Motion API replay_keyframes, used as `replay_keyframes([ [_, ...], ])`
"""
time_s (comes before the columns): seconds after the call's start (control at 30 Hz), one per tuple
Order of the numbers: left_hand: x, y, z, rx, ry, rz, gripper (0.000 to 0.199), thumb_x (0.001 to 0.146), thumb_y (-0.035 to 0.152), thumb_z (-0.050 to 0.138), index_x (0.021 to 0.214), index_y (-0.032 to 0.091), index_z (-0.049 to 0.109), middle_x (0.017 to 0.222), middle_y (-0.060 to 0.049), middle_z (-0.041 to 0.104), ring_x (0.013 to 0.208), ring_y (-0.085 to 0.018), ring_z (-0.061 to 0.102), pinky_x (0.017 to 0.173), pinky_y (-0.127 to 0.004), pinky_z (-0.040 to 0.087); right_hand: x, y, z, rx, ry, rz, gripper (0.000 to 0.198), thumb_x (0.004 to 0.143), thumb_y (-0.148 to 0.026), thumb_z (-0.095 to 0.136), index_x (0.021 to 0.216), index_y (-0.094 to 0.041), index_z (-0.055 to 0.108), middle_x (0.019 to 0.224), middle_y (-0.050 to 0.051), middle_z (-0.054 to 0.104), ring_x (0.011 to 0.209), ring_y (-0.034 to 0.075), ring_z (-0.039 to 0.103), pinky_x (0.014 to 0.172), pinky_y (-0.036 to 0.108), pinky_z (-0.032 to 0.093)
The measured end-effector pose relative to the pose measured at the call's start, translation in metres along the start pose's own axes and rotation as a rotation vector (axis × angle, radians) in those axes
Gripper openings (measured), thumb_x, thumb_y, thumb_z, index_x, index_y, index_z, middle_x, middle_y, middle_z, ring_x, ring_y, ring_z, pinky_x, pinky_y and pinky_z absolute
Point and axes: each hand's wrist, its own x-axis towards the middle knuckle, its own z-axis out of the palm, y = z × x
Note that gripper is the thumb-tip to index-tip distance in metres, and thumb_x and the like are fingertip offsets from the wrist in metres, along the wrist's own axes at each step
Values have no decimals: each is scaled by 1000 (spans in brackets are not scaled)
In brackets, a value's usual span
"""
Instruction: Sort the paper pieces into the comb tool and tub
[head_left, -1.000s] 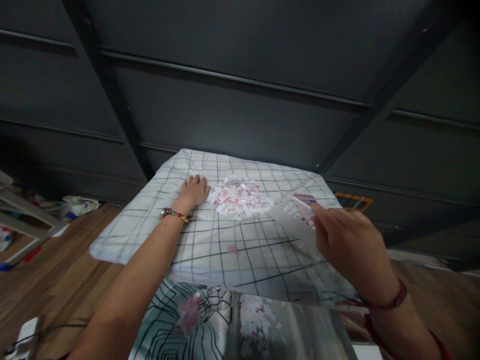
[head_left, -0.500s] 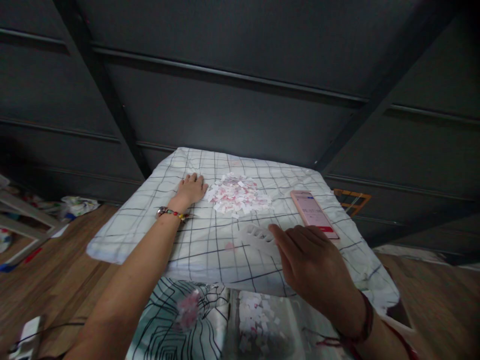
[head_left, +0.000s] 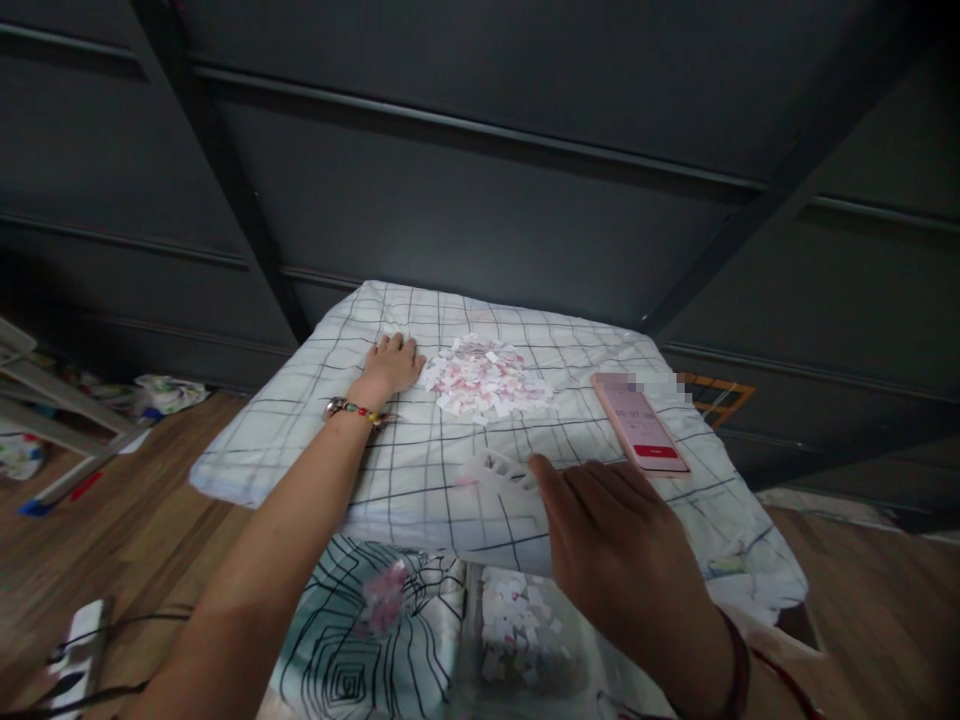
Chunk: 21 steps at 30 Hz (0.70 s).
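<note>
White, black-gridded cloth bears heaped pink-and-white paper scraps, others already inside a clear plastic bin, left hand spread beside the heap, right hand pinching a slotted white piece.

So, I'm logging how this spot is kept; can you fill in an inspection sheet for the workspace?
Surface: white checked cloth, creased.
Job's things: pile of paper bits mid-cloth; white slotted piece, blurred, near the front edge; clear box with more bits below that edge.
Clutter: pink phone right of the pile; pink bundle on teal patterned fabric.
Hands: left hand flat beside the pile; right hand gripping the slotted piece.
Cables: dark cables at a white power strip on the wooden floor, left.
Surroundings: dark panels behind.
</note>
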Motion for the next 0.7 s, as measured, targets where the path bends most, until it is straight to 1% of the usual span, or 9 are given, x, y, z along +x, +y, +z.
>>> replay_keyframes([
  [0.1,-1,0,0,-10,1,9,56,98,39,25,144,11,42,155,-16,35,143,-33,29,114,-48,28,4,-13,-4,86,19,-34,32,84,2,40,95,-7,69,61,3,59,58,17,53,60,32,41],
  [0.27,-2,2,-3,-39,-49,-23,59,98,41,24,150,13,33,160,-14,26,147,-34,22,117,-48,23,7,-26,-12,190,0,-69,32,86,0,39,95,-8,68,61,2,60,56,16,52,57,32,41],
  [0.4,-1,2,-3,-44,-38,-15,58,98,40,25,149,13,35,159,-15,28,147,-34,23,117,-49,24,7,-28,-15,243,-38,-101,31,87,-2,39,97,-9,68,62,1,61,56,15,52,57,32,42],
  [0.53,-1,1,-2,-51,-41,-17,59,98,40,25,149,12,35,159,-15,27,147,-34,22,117,-49,22,7,-19,-14,228,-41,-82,29,87,-3,41,98,-8,67,63,2,60,58,16,53,61,32,42],
  [0.7,-1,1,-1,-46,-41,-13,59,98,40,25,149,11,33,160,-16,26,147,-34,21,117,-49,22,5,9,-8,128,-15,-57,24,89,-7,44,98,-7,66,64,2,62,59,16,54,62,31,41],
])
